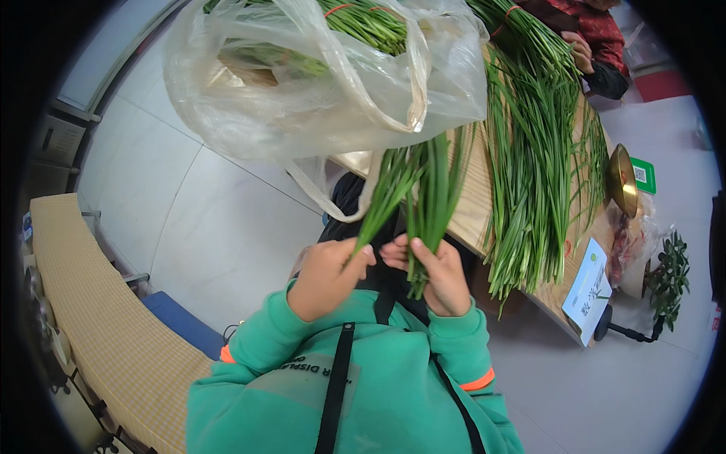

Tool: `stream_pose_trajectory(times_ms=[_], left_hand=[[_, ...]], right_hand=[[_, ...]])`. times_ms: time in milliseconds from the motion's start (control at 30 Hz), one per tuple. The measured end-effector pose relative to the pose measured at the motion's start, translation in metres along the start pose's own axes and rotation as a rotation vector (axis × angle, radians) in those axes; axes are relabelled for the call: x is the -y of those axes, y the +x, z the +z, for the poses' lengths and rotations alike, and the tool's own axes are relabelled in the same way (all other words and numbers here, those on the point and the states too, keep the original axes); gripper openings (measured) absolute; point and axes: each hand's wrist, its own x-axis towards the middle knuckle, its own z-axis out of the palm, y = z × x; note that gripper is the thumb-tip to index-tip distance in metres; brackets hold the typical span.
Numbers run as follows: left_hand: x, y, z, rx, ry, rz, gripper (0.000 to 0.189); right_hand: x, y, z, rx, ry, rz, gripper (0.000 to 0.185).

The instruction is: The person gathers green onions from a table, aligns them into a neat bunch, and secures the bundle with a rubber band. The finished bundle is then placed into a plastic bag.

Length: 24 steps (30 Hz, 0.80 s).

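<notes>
My left hand (332, 278) grips the lower ends of a small bunch of green garlic chives (391, 193), whose blades point up and away. Beside it, my right hand (437, 267) holds a second, thicker bunch of chives (434, 210) near its stem ends, thumb across the front. Both bunches reach up to a translucent plastic bag (272, 119), which holds more chives (363, 25) tied with red bands. To the right, a long pile of loose chives (530, 170) lies on the wooden table (471, 193); above it is a banded bundle (536, 40).
Another person's hand (578, 52) rests by the banded bundle. Along the table's right side are a gold-coloured bowl (622, 180), a green card with a printed code (643, 176), a sign with writing (587, 292) and a potted plant (670, 278). A bench with a checked cover (113, 301) stands left.
</notes>
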Motion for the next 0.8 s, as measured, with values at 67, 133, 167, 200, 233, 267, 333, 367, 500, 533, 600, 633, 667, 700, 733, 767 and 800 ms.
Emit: stream_pose_trajectory(times_ms=[67,133,167,200,233,267,333,367,500,533,600,633,667,700,733,767,800], left_hand=[[0.003,0.002,-0.006,-0.008,-0.194,-0.103,0.027],[0.007,0.005,-0.009,0.021,-0.414,-0.099,0.035],[0.009,0.007,-0.009,0.033,-0.494,-0.095,0.037],[0.013,0.01,-0.008,0.041,-0.571,-0.076,0.038],[0.017,0.012,-0.007,0.105,-0.63,-0.072,0.045],[0.023,0.014,-0.001,0.193,-0.766,-0.024,0.049],[0.036,0.017,0.008,0.324,-1.041,0.05,0.062],[0.043,0.019,0.011,0.495,-1.08,0.028,0.09],[0.062,0.032,0.019,1.163,-1.034,0.058,0.094],[0.061,0.035,0.019,1.278,-0.998,0.002,0.085],[0.046,0.036,0.022,1.322,-0.532,-0.101,0.073],[0.034,0.035,0.027,1.277,-0.437,-0.093,0.076],[0.018,0.033,0.035,1.211,-0.323,-0.095,0.079],[0.0,0.03,0.044,1.14,-0.21,-0.1,0.083],[-0.018,0.026,0.055,0.966,-0.372,0.069,0.089],[-0.035,0.024,0.065,0.797,-0.492,0.253,0.096],[-0.051,0.028,0.071,0.714,-0.647,0.323,0.099]], right_hand=[[0.011,-0.018,-0.018,0.111,0.095,0.068,0.021],[0.019,-0.044,-0.034,0.173,0.415,0.245,0.02],[0.022,-0.06,-0.042,0.206,0.513,0.293,0.019],[0.024,-0.078,-0.049,0.253,0.662,0.323,0.02],[0.026,-0.096,-0.056,0.307,0.712,0.28,0.023],[0.027,-0.115,-0.064,0.37,0.799,0.217,0.025],[0.033,-0.161,-0.083,0.346,0.836,-0.061,0.023],[0.038,-0.185,-0.094,0.348,0.886,-0.193,0.024],[0.109,-0.288,-0.137,0.252,0.597,-0.872,0.019],[0.127,-0.307,-0.137,0.235,0.578,-1.075,0.017],[0.165,-0.314,-0.133,-0.21,0.147,-1.228,0.022],[0.181,-0.302,-0.124,-0.415,-0.054,-1.3,0.024],[0.192,-0.282,-0.111,-0.696,-0.214,-1.384,0.027],[0.19,-0.253,-0.096,-0.733,-0.284,-1.234,0.028],[0.178,-0.22,-0.079,-0.84,-0.309,-1.105,0.029],[0.161,-0.188,-0.061,-0.68,-0.692,-1.009,0.018],[0.138,-0.154,-0.046,-0.503,-1.06,-0.892,0.012]])
